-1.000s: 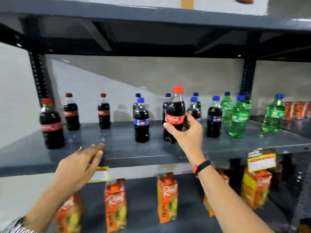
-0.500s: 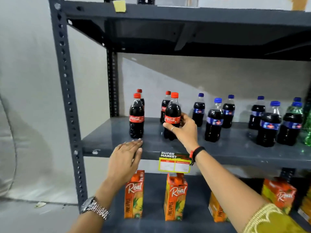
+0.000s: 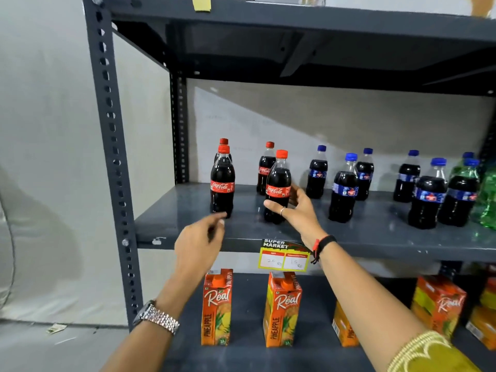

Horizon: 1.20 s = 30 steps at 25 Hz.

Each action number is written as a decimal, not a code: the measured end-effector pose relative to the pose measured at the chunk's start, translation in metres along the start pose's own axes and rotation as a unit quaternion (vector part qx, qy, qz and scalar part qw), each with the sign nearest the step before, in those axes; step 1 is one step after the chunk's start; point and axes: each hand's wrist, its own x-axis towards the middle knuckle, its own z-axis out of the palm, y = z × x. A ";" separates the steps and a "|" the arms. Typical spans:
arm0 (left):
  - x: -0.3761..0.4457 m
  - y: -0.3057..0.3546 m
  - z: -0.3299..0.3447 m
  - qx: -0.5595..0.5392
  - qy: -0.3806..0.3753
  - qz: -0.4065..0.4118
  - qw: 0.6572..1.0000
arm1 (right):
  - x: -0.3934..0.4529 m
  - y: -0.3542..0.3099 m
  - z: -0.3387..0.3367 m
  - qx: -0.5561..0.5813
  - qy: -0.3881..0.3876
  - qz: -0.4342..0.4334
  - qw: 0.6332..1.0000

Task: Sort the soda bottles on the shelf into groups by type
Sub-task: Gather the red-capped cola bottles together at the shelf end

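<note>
The Coca-Cola bottle [image 3: 277,187] I was minding stood upright near the shelf's [image 3: 349,237] front edge, toward its left end. My right hand [image 3: 294,210] cupped it loosely, fingers [image 3: 296,189] spread beside the red label and thumb under it; whether they actually touched the plastic I couldn't tell. I counted four red-capped cola bottles: this one, a second [image 3: 222,182] nearer the left corner, and two behind them by the back edge. Seven blue-capped dark bottles [image 3: 344,189] ran toward the right end, with green bottles [image 3: 487,200] cut off at the frame. All were clear ribbed plastic with waisted bodies. My left hand [image 3: 200,244] hovered before the front edge, loosely curled and holding nothing. Below stood boxy orange juice cartons [image 3: 217,307].
</note>
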 end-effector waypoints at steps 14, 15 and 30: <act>0.077 -0.022 0.014 -0.086 -0.185 -0.202 0.958 | 0.015 0.019 -0.004 -0.030 0.012 0.085 0.996; 0.077 -0.022 0.014 -0.083 -0.185 -0.200 0.958 | 0.015 0.020 -0.004 -0.032 0.011 0.084 0.996; 0.072 -0.024 0.013 -0.044 -0.211 -0.182 0.959 | 0.014 0.015 -0.002 -0.015 -0.024 0.056 0.998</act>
